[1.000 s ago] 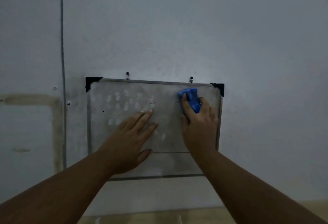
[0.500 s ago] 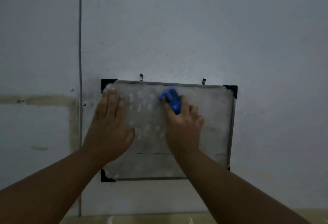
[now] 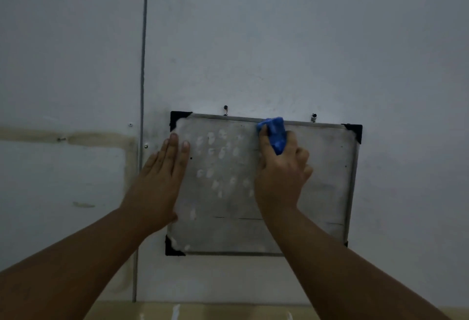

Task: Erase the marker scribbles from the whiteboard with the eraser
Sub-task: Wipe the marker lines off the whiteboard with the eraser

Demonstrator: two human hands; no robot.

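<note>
Gripping the blue eraser (image 3: 275, 133), the right hand (image 3: 280, 176) has its fingers curled around the lower part of it and its thumb laid along the left side, pressing it flat against the whiteboard (image 3: 327, 167). The eraser sits at the top edge of the board, a little right of the middle, its upper end overlapping the metal frame. The left hand (image 3: 158, 182) holds nothing: it lies flat and spread open, fingers straight and close together pointing up, its palm across the board's left edge so that part rests on the board and part on the wall (image 3: 253, 40) beside it.

The whiteboard hangs on the wall from two small hooks (image 3: 225, 108) above its top rail, and has black corner caps (image 3: 177, 118). Its surface is grey and smudged, with pale fingertip-like blotches (image 3: 220, 152) scattered between the two hands and a thin dark line (image 3: 238, 217) across the lower part. Whether any marker scribbles remain is hard to tell in the dim light.

The wall is plain and pale. A thin vertical pipe or cable (image 3: 143, 66) runs down it just left of the board, and a yellowish stained band (image 3: 96, 138) crosses the wall to the left. A light strip of floor (image 3: 228, 310) shows at the bottom.
</note>
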